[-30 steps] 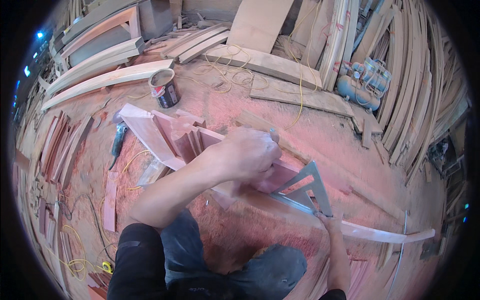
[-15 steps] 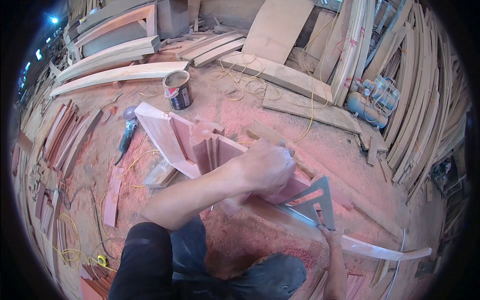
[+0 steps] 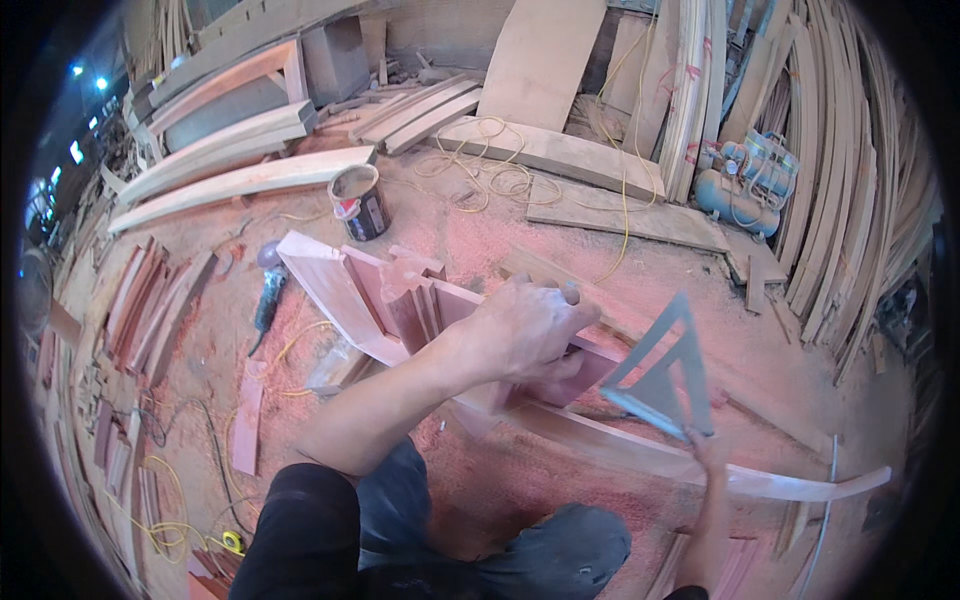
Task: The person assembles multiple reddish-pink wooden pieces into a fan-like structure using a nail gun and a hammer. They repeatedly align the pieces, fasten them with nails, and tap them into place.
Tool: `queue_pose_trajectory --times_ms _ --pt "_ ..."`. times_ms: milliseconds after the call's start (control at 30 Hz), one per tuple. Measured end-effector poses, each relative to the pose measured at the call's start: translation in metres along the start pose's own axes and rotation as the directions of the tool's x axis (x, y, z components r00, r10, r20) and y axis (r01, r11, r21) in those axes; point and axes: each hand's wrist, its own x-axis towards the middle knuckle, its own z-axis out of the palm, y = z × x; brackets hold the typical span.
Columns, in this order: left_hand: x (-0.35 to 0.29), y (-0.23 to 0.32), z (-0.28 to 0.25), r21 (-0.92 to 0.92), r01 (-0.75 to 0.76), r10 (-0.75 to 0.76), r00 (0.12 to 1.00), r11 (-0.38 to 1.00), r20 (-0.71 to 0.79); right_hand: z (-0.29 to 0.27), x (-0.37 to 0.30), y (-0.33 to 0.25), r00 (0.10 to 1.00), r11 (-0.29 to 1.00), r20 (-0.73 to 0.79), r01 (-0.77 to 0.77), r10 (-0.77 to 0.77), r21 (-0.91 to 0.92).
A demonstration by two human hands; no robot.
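Note:
My left hand is closed above the pink timber assembly. A small rounded end pokes up beside its knuckles; what the fingers grip is hidden. To the right, my right hand pinches a grey metal set square by its lower corner. The set square is raised, with its thick edge toward the timber. A long curved pink rail runs from under my left hand to the far right, passing beneath the set square. Stepped mouldings stand in the middle of the assembly, just left of my left hand.
An angle grinder lies left of the assembly, below a paint bucket. Yellow hose loops over the dusty floor. A blue air compressor stands at the right beside stacked long boards. A tape measure rests at lower left.
My right hand has lifted the set square off the rail, moving it up and to the right. My left hand stays over the timber. The whole view has shifted slightly.

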Motion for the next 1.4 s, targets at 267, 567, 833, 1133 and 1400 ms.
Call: queue_pose_trajectory --times_ms 267,567,833,1133,1400 --pt "0.0 0.009 -0.022 -0.353 0.115 -0.132 0.991 0.928 -0.024 0.023 0.103 0.044 0.986 0.965 0.082 -0.119 0.142 -0.235" --pt "-0.008 0.002 -0.028 -0.685 0.132 -0.242 0.968 0.716 -0.066 0.0 0.101 -0.086 0.973 0.969 -0.119 0.179 -0.2 -0.169" --pt "-0.001 -0.006 -0.024 -0.799 0.088 -0.234 0.97 0.594 -0.066 -0.039 -0.056 -0.42 0.691 0.748 0.416 0.663 -0.592 -0.037" --pt "-0.222 -0.036 -0.04 -0.737 0.172 -0.458 0.865 0.654 -0.205 0.008 -0.044 -0.403 0.829 0.913 0.441 0.405 -0.345 -0.048" --pt "-0.52 0.038 0.145 0.031 0.996 -0.914 0.069 0.089 0.4 0.01 -0.056 -0.361 0.86 0.931 0.357 0.332 -0.366 0.154"
